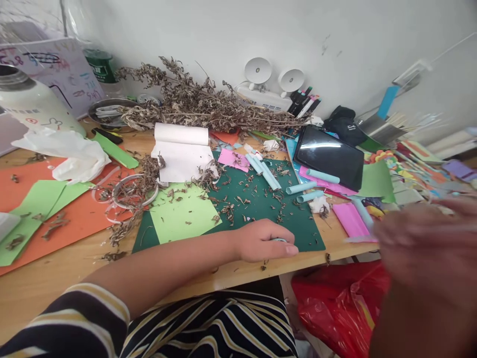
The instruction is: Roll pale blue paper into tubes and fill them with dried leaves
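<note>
My left hand (263, 241) lies on the front edge of the dark green cutting mat (257, 199), its fingers curled round a small pale blue roll of paper that barely shows. My right hand (425, 248) is close to the camera at the right and smeared by motion; a thin pale strip (359, 239) sticks out at its left, and I cannot make out its fingers. Several light blue paper rolls (266, 174) lie on the mat among dried leaf crumbs. A light green sheet (182, 211) covers the mat's left part.
A pile of dried branches (201, 104) runs along the back. White rolled paper (181, 151), orange paper (78, 214) and green sheets, a tape ring (130, 191), a black tablet (330, 156), pink paper (350, 219) and markers crowd the wooden table. A red plastic bag (335, 303) hangs below the edge.
</note>
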`<state>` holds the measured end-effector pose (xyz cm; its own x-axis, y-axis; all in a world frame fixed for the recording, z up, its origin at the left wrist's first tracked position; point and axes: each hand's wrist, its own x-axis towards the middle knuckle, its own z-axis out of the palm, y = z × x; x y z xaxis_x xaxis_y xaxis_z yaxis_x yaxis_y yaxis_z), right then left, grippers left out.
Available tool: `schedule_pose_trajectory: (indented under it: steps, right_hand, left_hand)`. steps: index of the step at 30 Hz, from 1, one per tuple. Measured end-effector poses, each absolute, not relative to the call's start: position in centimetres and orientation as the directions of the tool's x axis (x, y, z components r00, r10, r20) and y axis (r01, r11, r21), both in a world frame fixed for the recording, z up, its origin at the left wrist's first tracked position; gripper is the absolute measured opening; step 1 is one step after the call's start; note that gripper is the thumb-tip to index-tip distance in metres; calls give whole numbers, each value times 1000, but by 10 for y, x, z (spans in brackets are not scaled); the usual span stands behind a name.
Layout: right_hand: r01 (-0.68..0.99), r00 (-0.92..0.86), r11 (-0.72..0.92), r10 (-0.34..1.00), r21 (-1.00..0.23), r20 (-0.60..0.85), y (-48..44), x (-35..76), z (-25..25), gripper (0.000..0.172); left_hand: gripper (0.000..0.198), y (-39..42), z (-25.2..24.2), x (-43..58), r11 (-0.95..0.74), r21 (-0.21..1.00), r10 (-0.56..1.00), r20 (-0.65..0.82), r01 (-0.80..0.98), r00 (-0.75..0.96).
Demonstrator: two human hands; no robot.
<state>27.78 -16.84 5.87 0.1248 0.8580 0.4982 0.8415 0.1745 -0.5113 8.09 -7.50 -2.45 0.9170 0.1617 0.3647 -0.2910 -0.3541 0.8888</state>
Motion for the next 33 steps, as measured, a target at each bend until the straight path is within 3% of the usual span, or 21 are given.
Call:
schedule_pose_trajectory:
  steps: [1, 2, 4, 8, 12, 18, 23, 26, 33]
  right_hand:
    - [807, 219, 119, 849, -578, 481, -168, 281, 44, 33]
    - [825, 278, 11, 863, -565, 422, -167, 285, 28, 37]
    - [922, 314, -213, 901, -323, 301, -165, 292, -4, 41]
    - [949, 291, -243, 921, -203, 260, -160, 301, -49, 39]
    - [952, 302, -265, 896, -152, 327, -155, 293, -68, 39]
    - [974, 209, -133, 834, -181, 510, -159, 284, -68, 33]
    - [954, -35, 213, 781, -213, 623, -178, 248, -44, 18]
    - [894, -208, 413, 724, -172, 657, -181, 222, -33, 21]
    - [904, -175, 378, 753, -201, 634, -178, 204, -31, 13]
  left_hand:
    - [31, -77, -23, 81, -442, 852, 146, 378, -282, 914]
    - [30, -79, -23, 81, -542, 799, 130, 387, -261, 913]
    - [27, -83, -25, 82, -742, 641, 89, 383, -195, 920]
    - [25, -85, -29, 84, -955, 285, 11, 300, -78, 954]
    - [26, -75, -26, 83, -990, 118, 101, 259, 72, 961]
    - [35, -58, -19, 80, -960, 111, 275, 220, 256, 936]
    - [30, -61, -18, 82, -963, 129, 251, 108, 237, 962]
    - [21, -66, -15, 83, -959, 167, 239, 43, 229, 970]
    - [21, -69, -6, 81, -958, 220, 185, -22, 186, 982]
